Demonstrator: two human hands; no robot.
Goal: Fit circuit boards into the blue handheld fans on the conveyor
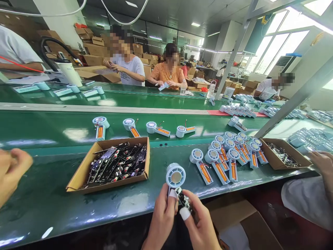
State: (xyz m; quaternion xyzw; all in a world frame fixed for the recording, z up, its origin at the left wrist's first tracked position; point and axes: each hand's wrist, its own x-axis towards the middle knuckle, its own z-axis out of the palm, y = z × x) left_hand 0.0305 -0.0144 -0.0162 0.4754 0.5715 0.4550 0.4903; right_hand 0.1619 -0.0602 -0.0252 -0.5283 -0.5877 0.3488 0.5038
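Note:
Just beyond the table's front edge, my left hand [163, 213] grips a light blue handheld fan [176, 176], its round head upright and facing me. Between the thumb and fingers of my right hand [199, 218] is a small black circuit board [183, 199], close beside the fan's handle. Whether the board touches the handle I cannot tell, as my fingers cover most of it. White covers wrap both thumbs. A cardboard box [109, 189] of black circuit boards stands to the left, and several fans [205, 172] with orange strips in their handles lie to the right.
Another person's hand [15, 170] shows at the left edge, a further one [322, 161] at the right. Fans lie spaced along the green belt [65, 121]. A second box of boards [286, 165] and a slanting metal post [281, 106] stand right. Co-workers sit across.

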